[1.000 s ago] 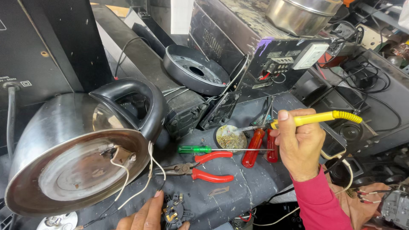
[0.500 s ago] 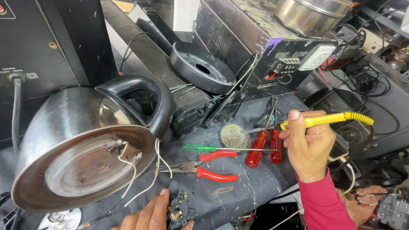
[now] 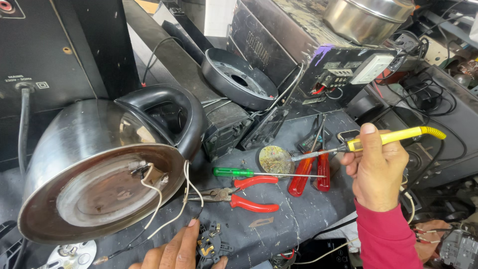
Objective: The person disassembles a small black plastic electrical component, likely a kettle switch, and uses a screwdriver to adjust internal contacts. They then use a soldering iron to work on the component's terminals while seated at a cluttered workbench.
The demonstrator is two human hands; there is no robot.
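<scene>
Yellow-handled soldering iron sits gripped in the closed right hand, tip on a round tin, while the frame-cropped left hand fingers a black connector, grip unclear.

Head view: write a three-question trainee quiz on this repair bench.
1. True or false: the right hand holds the soldering iron with its tip over the round tin.
2. Which tool lies nearest the kettle wires? A green screwdriver, B red pliers, C hammer.
3. What does the left hand touch?

Key:
1. True.
2. B.
3. A small black connector part at the bench's near edge.
</scene>
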